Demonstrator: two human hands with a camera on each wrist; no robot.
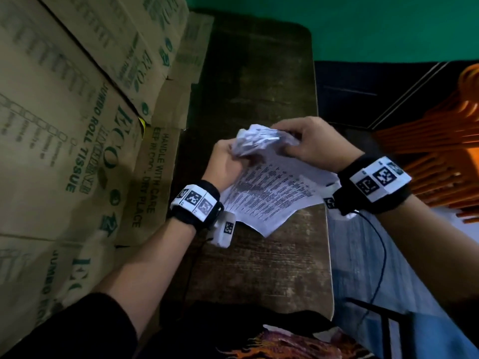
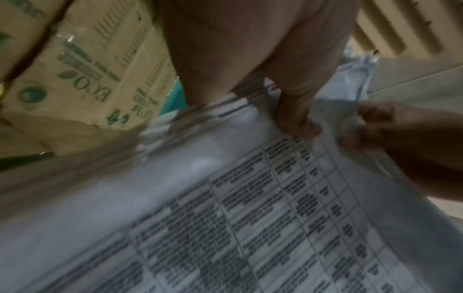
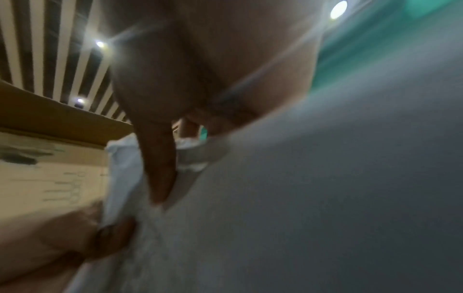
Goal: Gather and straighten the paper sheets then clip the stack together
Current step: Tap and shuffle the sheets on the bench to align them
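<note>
A crumpled white printed sheet (image 1: 255, 142) is held up between both hands above the dark wooden table (image 1: 259, 268). My left hand (image 1: 228, 161) grips its left edge with curled fingers. My right hand (image 1: 308, 143) pinches its right side. Beneath the hands a flatter printed sheet (image 1: 274, 195) with a table of text lies on the wood, partly under both wrists. In the left wrist view that printed sheet (image 2: 275, 218) fills the lower frame and my left fingers (image 2: 295, 119) pinch paper. The right wrist view is blurred, with paper (image 3: 300, 198) below my right fingers (image 3: 160, 168). No clip is visible.
Stacked cardboard boxes (image 1: 77, 125) printed with green lettering wall off the left side of the table. Orange plastic chairs (image 1: 440, 151) stand stacked at the right. The table's right edge (image 1: 328, 242) drops off near my right wrist. A green wall (image 1: 363, 27) is behind.
</note>
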